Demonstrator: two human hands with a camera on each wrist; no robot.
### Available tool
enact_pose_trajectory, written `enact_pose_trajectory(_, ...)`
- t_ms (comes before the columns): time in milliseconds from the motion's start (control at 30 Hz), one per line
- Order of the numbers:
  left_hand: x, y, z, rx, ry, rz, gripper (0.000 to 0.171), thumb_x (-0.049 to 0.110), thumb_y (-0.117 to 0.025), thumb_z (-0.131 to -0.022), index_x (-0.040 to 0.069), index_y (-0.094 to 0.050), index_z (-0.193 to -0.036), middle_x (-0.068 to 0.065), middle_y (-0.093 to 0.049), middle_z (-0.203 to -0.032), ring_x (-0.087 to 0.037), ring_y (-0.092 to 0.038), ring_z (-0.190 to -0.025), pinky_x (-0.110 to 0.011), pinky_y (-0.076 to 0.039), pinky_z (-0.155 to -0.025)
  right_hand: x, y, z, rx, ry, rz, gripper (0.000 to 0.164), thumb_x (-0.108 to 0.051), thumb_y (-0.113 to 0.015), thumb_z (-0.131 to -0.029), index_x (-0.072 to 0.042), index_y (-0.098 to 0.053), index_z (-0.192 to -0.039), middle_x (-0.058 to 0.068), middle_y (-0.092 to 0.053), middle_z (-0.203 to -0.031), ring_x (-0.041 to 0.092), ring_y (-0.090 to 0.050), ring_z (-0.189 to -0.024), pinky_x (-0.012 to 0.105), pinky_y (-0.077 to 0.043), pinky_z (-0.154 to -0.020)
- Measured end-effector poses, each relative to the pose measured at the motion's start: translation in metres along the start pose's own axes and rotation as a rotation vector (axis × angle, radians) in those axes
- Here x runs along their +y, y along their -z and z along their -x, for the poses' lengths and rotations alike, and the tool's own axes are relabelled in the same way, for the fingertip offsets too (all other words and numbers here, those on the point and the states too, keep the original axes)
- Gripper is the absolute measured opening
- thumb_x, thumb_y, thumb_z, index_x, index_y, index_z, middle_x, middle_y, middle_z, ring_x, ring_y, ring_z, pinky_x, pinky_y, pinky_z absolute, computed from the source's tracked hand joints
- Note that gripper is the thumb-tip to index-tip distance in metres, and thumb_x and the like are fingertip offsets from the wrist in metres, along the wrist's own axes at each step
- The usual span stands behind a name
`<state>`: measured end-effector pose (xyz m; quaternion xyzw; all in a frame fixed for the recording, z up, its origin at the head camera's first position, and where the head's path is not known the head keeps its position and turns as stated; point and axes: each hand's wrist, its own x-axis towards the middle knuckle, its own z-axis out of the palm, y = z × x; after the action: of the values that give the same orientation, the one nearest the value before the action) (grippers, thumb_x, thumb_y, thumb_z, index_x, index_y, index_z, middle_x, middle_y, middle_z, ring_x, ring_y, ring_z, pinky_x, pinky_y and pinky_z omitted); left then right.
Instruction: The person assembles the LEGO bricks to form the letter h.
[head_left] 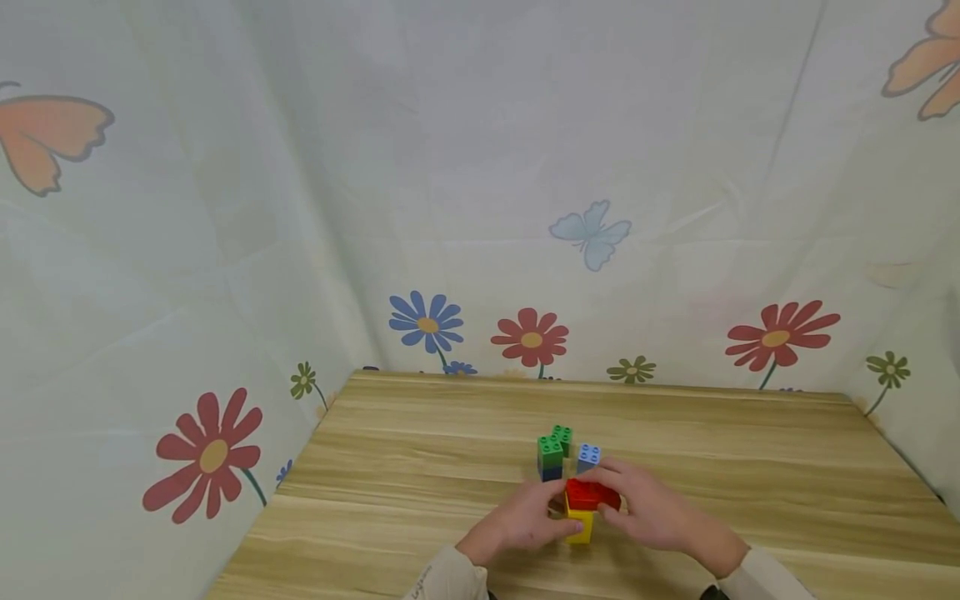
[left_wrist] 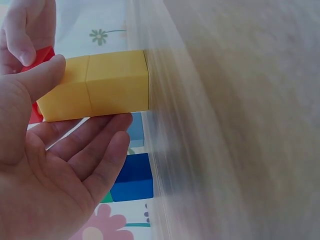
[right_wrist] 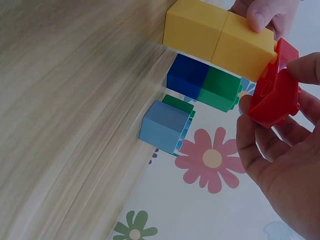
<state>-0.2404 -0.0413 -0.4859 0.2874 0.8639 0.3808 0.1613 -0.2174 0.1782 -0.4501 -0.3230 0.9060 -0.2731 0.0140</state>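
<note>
Two yellow bricks are stacked upright on the table, and my left hand grips them between thumb and fingers. Across the top of the stack lies a red brick, reaching out past it to the right. My right hand pinches this red brick with thumb and fingers. In the right wrist view the red brick looks tilted, and a yellow stud shows beside it. Whether it is pressed fully down I cannot tell.
Behind the hands stands a green brick on a dark blue brick. Another green brick is farther back, and a light blue brick stands to the right. The wooden table meets a flowered cloth.
</note>
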Motion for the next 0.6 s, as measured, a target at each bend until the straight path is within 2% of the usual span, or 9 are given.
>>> enact_pose_trajectory(200, 0.0002, 0.0004, 0.0004, 0.002, -0.010, -0.015, 0.032, 0.034, -0.070, -0.086, 0.027, -0.059, -0.116, 0.018, -0.060, -0.098, 0.000, -0.055, -0.084, -0.021, -0.048, -0.075, -0.0010, -0.0009, -0.0008, 0.036, 0.035, 0.025, 0.033, -0.032, -0.067, -0.089, -0.023, -0.061, -0.120, -0.009, -0.058, -0.111, 0.008, -0.054, -0.090, 0.024, -0.051, -0.076)
enact_pose_trajectory(600, 0.0022, 0.0027, 0.0023, -0.001, -0.029, -0.033, 0.031, 0.035, -0.068, -0.087, 0.026, -0.061, -0.116, 0.016, -0.062, -0.098, 0.000, -0.056, -0.086, -0.022, -0.048, -0.076, -0.0032, 0.0027, -0.0028, 0.005, 0.043, 0.013, 0.033, -0.032, -0.064, -0.090, -0.019, -0.062, -0.120, -0.006, -0.059, -0.114, 0.008, -0.054, -0.091, 0.024, -0.050, -0.077)
